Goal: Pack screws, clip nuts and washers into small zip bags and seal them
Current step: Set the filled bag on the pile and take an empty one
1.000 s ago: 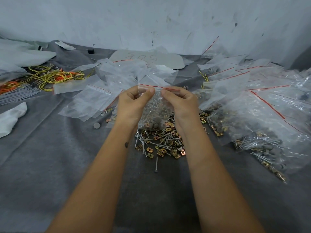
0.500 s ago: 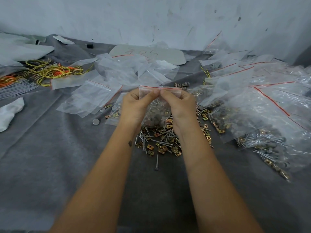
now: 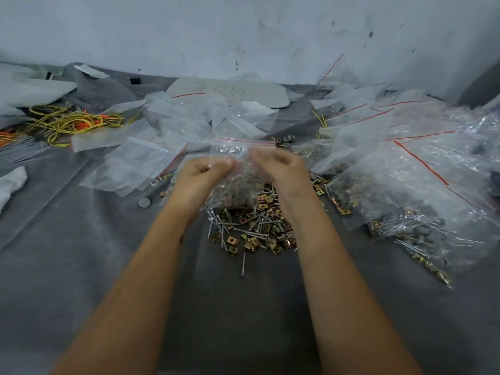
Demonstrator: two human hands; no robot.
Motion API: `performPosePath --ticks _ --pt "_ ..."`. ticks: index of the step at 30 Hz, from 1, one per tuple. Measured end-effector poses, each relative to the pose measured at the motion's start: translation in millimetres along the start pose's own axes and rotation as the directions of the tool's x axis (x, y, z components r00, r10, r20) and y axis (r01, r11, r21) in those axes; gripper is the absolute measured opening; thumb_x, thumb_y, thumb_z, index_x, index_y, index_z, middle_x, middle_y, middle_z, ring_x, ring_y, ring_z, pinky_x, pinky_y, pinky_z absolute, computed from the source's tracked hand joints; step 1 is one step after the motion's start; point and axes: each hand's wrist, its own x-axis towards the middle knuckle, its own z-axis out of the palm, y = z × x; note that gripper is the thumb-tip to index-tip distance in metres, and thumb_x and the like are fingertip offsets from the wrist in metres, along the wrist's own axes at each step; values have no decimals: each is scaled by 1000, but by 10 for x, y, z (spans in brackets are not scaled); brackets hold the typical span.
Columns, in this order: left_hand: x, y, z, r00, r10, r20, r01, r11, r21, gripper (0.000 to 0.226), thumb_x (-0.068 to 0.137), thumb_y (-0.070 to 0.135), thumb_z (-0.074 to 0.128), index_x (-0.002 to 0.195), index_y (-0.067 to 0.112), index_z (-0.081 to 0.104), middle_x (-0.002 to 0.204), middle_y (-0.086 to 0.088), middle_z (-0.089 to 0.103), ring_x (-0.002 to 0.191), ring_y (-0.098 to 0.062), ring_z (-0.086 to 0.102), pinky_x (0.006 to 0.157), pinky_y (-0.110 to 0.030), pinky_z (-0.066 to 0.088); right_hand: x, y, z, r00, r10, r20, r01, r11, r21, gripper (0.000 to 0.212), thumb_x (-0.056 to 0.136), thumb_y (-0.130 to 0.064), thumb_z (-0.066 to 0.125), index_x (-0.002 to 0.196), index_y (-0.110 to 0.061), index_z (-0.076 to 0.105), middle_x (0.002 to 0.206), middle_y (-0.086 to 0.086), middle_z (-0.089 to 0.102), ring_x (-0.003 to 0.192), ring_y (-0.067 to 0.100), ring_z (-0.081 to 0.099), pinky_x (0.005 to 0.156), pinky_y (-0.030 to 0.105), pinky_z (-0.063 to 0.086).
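Observation:
A small clear zip bag (image 3: pixel 238 169) with a red seal line hangs upright between my hands, holding screws, clip nuts and grey washers in its lower part. My left hand (image 3: pixel 201 174) pinches its left side just under the seal, and my right hand (image 3: pixel 281 169) pinches its right side. Both hands are blurred. Beneath the bag, a loose pile of silver screws and brass clip nuts (image 3: pixel 254 231) lies on the grey cloth (image 3: pixel 81 253). A single screw (image 3: pixel 244 263) lies apart, nearer to me.
Empty zip bags (image 3: pixel 140 163) are heaped to the left and behind. Filled bags (image 3: pixel 411 190) pile up on the right. Yellow and orange wires (image 3: pixel 67 123) lie far left. A grey washer (image 3: pixel 144 203) sits alone on the cloth. A white wall (image 3: pixel 243 36) closes the back.
My hands have slid down from the seal line to just below it and moved apart, so the red seal strip now shows above my fingers.

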Motion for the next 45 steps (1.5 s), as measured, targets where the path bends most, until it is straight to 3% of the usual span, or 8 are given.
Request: performPosePath --ticks 3,10,14,19,30,34,38,45 --pt "16 88 42 999 41 -20 -42 996 -81 39 85 32 60 108 2 68 103 -16 72 100 -30 68 94 -45 53 -48 -8 -71 995 -10 103 43 947 -318 11 78 -17 78 82 -27 75 82 -9 74 80 6 70 73 18 51" --pt "219 233 497 995 75 -63 -78 996 -38 18 92 32 63 104 45 67 108 -3 72 106 -18 66 98 -39 51 139 -421 -573 909 -139 -392 84 984 -154 17 89 -5 67 77 -18 71 68 -3 70 55 5 60 57 24 55" --pt "205 159 677 997 5 -78 -12 995 -97 17 93 23 56 97 33 70 85 8 74 85 -7 68 86 -34 50 332 -610 -1066 687 -19 -726 145 983 111 41 89 1 61 129 -4 55 94 6 65 55 5 59 58 16 51" --pt "113 0 778 995 -62 -78 56 995 -82 27 99 15 50 92 29 72 79 7 73 80 -8 66 78 -28 51 273 -339 -1027 652 38 -757 -59 998 -1 73 87 -3 58 150 -15 24 140 13 47 99 20 57 68 22 46" --pt "46 -137 217 931 28 -365 -36 999 -17 25 94 4 52 93 22 69 81 5 68 77 -3 63 72 -17 49 91 292 265 962 -249 -110 151 826 -544 16 90 -14 55 95 -23 68 97 -10 61 92 6 56 81 27 48" --pt "125 -242 -251 845 177 -505 88 885 457 26 91 9 51 106 18 70 106 -3 70 106 -22 62 94 -38 49 88 404 397 964 -247 97 249 720 -647 16 92 -14 56 94 -20 71 93 -12 61 90 7 58 79 26 47" --pt "179 -339 -405 901 122 -417 253 633 731 42 90 10 49 130 14 60 139 -8 57 137 -31 33 118 -43 21 74 399 352 952 -272 142 293 672 -680 16 93 -14 56 95 -19 71 89 -14 61 83 3 58 76 25 49" --pt "195 -398 -275 979 128 -161 80 484 872 34 86 37 66 118 28 65 132 0 60 127 -29 45 105 -47 37 47 345 184 958 -281 63 244 675 -696 17 94 -18 55 97 -22 71 90 -10 66 77 2 58 69 27 50"
